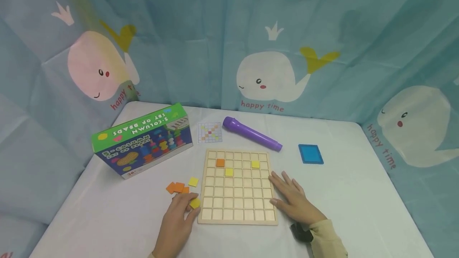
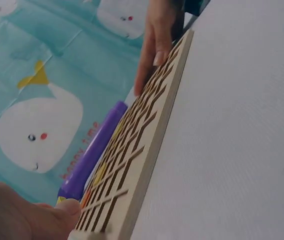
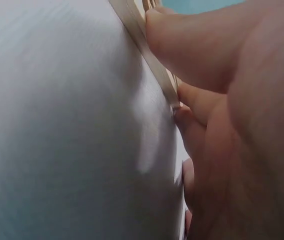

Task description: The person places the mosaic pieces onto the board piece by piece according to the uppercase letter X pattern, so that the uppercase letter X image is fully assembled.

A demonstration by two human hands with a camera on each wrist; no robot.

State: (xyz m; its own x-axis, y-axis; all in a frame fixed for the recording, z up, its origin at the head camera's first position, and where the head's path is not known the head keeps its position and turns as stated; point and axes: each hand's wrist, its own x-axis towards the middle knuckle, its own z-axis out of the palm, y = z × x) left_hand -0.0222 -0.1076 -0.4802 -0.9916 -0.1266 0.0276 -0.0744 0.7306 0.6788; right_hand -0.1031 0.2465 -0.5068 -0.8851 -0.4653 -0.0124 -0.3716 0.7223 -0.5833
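With the left hand (image 1: 177, 220), pinches a yellow tile (image 1: 195, 203) beside the wooden grid board (image 1: 238, 191); with the outstretched right hand (image 1: 295, 203), touches the board's right edge, apparently steadying it. Has loose orange tiles (image 1: 179, 187) by the left hand, grid-pattern card (image 1: 209, 133) and purple toy microphone (image 1: 252, 133) beyond, out of the way.

Grid board (image 1: 238, 222) on table (image 1: 358, 194), three tiles (image 1: 229, 172) in it. Loose tiles (image 1: 193, 181) + box (image 1: 147, 148) left, card (image 1: 209, 132) + mic (image 1: 252, 133) behind, square thingy (image 1: 311, 154) back right.
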